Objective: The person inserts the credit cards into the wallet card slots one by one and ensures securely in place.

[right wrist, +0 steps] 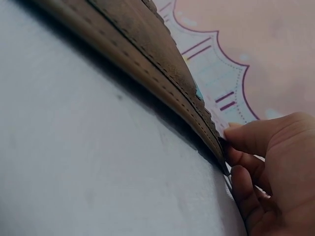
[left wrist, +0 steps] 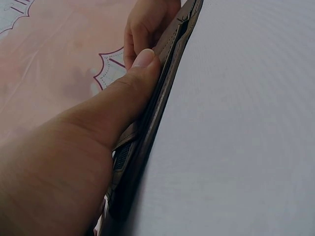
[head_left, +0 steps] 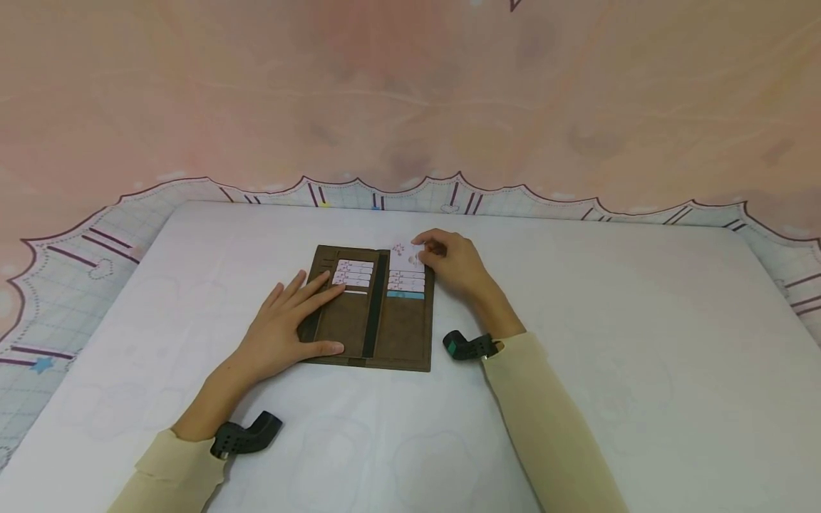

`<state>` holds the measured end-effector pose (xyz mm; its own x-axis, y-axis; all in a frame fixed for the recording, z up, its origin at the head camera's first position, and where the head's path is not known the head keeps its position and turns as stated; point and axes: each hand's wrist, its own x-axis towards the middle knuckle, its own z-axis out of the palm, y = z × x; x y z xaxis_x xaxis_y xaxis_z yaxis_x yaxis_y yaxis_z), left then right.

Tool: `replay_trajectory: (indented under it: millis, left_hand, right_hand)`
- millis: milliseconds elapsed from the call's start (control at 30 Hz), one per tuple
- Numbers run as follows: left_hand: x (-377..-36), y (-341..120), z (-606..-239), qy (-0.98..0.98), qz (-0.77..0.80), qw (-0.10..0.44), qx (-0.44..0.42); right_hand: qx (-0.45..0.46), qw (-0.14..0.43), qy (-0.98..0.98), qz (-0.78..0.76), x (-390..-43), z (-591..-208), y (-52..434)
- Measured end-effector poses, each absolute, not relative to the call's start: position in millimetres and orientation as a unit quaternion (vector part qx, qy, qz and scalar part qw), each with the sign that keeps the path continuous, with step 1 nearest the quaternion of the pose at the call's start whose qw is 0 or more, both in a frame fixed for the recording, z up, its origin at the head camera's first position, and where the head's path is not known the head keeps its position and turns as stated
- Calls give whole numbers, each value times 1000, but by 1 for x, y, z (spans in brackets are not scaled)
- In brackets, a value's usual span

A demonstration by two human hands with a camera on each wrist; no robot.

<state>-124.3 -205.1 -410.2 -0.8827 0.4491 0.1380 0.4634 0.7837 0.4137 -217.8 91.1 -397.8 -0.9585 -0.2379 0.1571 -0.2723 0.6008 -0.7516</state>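
A brown wallet [head_left: 400, 331] lies spread flat on the white table, with card slots on both halves. My left hand [head_left: 282, 324] rests on its left half, fingers spread and straight, the thumb [left wrist: 133, 78] pressing near the lower edge. At the top right of the wallet my right hand [head_left: 452, 263] pinches a white card with pink print [head_left: 400, 254], which sticks up from the right slots. Below it sit several white cards [head_left: 405, 283] and a blue one [head_left: 405, 294]. More white cards [head_left: 353, 272] fill the left slots, partly behind my left fingers.
The white table [head_left: 609, 356] stretches out on all sides of the wallet. A patterned pink cloth [head_left: 410, 107] with a scalloped border rises behind the table's back edge. Black wrist cameras [head_left: 246, 433] are strapped to both wrists.
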Motion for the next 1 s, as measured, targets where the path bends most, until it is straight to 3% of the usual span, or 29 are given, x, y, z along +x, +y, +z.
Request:
replay_trajectory:
  millis: [1000]
  left_hand:
    - [-124, -204, -409, -946, -224, 12, -233]
  right_hand:
    - [158, 28, -899, 409, -217, -398, 92]
